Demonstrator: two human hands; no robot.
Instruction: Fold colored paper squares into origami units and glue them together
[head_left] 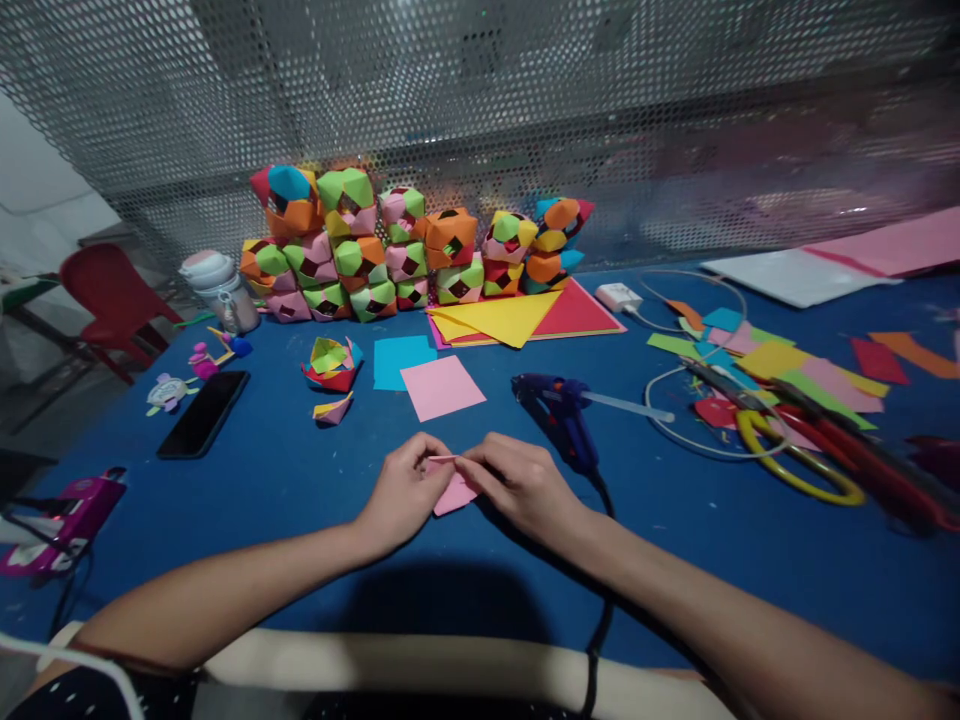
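A small pink sheet of paper (454, 494), partly folded, is pinched between both hands near the front of the blue table. My left hand (405, 490) grips its left side, thumb and fingers pressed together. My right hand (525, 480) pinches the upper right edge the same way, and the fingers cover part of the fold. Just beyond them lies a flat pink square (442, 388), overlapping a blue square (397, 362). To their left sit a folded multicoloured paper piece (331, 364) and a smaller folded paper bit (332, 409).
A blue glue gun (559, 405) lies right of my hands, its cord running toward me. Stacked paper balls (360, 260) line the mesh at the back. Scissors (795, 470) and paper scraps (787, 365) lie right; a phone (204, 414) and purple power strip (71, 520) left.
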